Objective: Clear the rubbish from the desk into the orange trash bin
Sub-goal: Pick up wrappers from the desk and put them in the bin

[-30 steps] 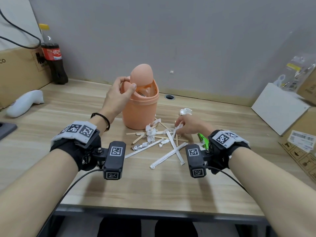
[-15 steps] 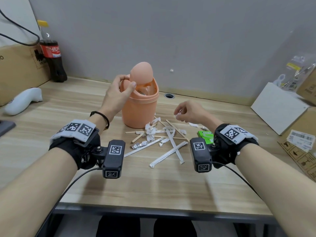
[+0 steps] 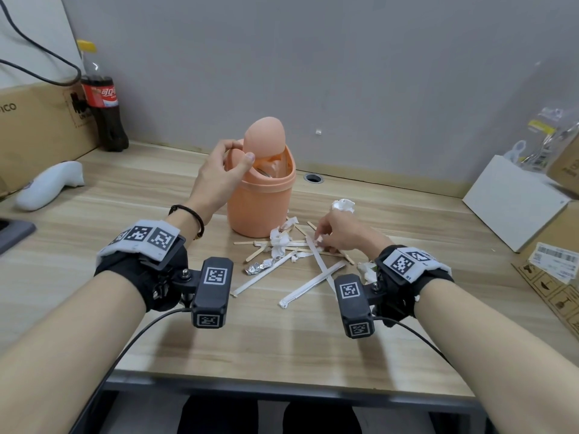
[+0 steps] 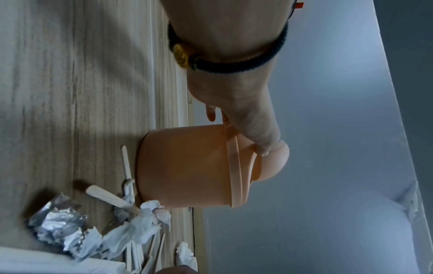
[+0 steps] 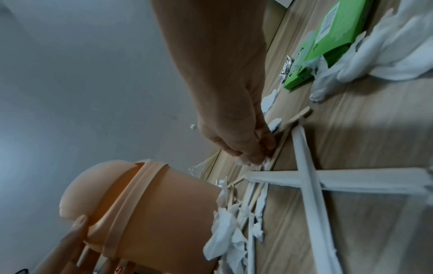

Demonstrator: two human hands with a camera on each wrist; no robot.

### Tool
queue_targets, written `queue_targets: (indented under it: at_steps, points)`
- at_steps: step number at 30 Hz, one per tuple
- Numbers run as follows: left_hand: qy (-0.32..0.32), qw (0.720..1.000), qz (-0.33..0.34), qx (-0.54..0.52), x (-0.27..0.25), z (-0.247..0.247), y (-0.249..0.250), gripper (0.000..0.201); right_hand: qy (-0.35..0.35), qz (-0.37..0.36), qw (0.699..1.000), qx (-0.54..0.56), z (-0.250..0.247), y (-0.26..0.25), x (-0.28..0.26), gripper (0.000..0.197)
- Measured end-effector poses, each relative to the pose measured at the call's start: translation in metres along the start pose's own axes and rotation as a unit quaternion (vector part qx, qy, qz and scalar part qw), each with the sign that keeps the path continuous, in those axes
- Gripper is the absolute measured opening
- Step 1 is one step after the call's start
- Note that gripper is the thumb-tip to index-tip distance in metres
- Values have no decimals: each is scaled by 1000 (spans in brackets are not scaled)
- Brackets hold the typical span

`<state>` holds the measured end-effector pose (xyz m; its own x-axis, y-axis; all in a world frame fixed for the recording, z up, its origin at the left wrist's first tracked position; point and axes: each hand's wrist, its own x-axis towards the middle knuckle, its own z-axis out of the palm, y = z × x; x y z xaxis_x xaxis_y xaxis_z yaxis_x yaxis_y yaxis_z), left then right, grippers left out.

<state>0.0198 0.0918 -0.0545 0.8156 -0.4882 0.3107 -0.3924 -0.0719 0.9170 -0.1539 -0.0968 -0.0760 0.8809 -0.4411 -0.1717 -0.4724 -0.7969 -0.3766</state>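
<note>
The orange trash bin (image 3: 260, 202) stands mid-desk with its domed swing lid (image 3: 265, 139) tipped up. My left hand (image 3: 238, 151) grips the bin's top, thumb against the lid; the left wrist view shows the same bin (image 4: 187, 166). Beside the bin lies the rubbish: wooden sticks (image 3: 258, 252), long white paper wrappers (image 3: 308, 288), crumpled foil (image 3: 257, 268), a tissue ball (image 3: 343, 205). My right hand (image 3: 319, 240) is down on this pile, its fingertips (image 5: 256, 157) pinching a small white paper scrap among the sticks. A green box (image 5: 328, 37) lies behind that wrist.
A cola bottle (image 3: 105, 111) and cardboard box (image 3: 34, 133) stand back left, with a white controller (image 3: 50, 184) lying nearby. A white box (image 3: 513, 202) and cardboard cartons (image 3: 560, 277) crowd the right side. A cable hole (image 3: 313, 178) sits behind the bin.
My right hand rose off the pile towards the bin half a second ago and has come back down onto the sticks and wrappers. The left hand has stayed on the bin's lid.
</note>
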Motion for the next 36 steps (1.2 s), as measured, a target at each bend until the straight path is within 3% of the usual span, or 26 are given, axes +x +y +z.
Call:
queue_targets:
  at_steps: [4,7,12,18,24,27,29,36]
  points:
    - [-1,1000,-1,-2,0,0,1,33,31,8,999,4,-14,1,-3,7]
    - [0,1000,0,-2,0,1,0,35,68,9,998,2,-30,-1,-5,17]
    - [0,1000,1,4,0,0,1,36,86,-14,996,3,-53,-14,-10,11]
    - [-4,1000,-3,0,-1,0,2,33,197,-56,978,42,-72,-42,-15,12]
    - [-3,1000,-5,-2,-2,0,2,32,283,-143,925,210,-99,-83,-22,9]
    - [0,1000,-4,-2,-1,0,2,32,303,-189,886,296,-103,-95,-20,18]
    - [-3,1000,-7,-1,-1,-1,2,37,319,-188,876,309,-102,-98,-18,22]
    - [1,1000,-5,12,-2,-2,5,23,320,-158,905,231,-77,-101,-2,22]
